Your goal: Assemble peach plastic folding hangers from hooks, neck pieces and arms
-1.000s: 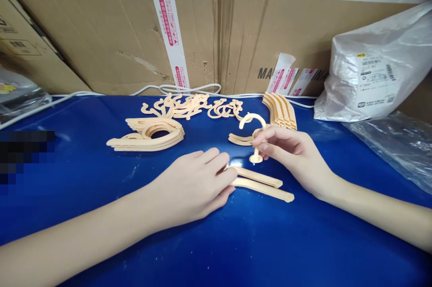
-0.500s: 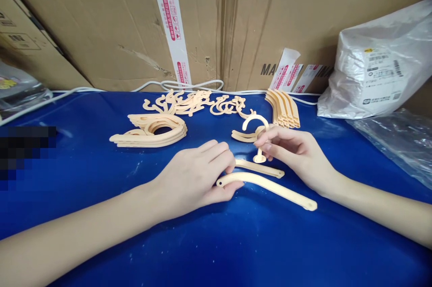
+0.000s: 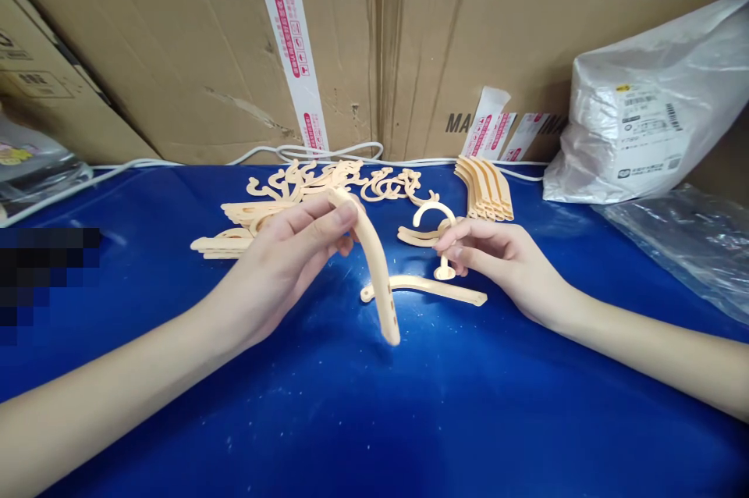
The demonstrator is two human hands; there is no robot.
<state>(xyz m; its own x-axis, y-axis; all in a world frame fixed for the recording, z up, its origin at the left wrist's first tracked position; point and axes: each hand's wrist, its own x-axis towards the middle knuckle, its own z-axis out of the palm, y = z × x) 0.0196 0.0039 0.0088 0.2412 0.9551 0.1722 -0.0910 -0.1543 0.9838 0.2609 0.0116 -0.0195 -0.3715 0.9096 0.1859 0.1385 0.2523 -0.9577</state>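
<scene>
My left hand (image 3: 310,240) is closed around the upper end of a cream plastic hanger arm (image 3: 378,272), lifted and pointing down toward me. My right hand (image 3: 485,248) pinches a cream hanger hook (image 3: 436,209) by its stem, with the curve up and the round foot below the fingers. Between the hands, a second curved hanger arm (image 3: 433,287) lies on the blue table; the raised arm crosses in front of its left part. Behind the hook are short curved pieces (image 3: 417,237), partly hidden by my right hand.
Loose hooks (image 3: 310,178) are heaped at the back of the table (image 3: 374,420). Stacked hanger arms (image 3: 485,190) stand at the back right, with folded hanger pieces (image 3: 225,244) at left. A white cable (image 3: 234,158), cardboard boxes (image 3: 204,53) and a plastic-wrapped package (image 3: 632,108) line the back.
My left hand has raised the hanger arm off the table and turned it from lying sideways to pointing downward. My right hand still holds the hook in nearly the same place.
</scene>
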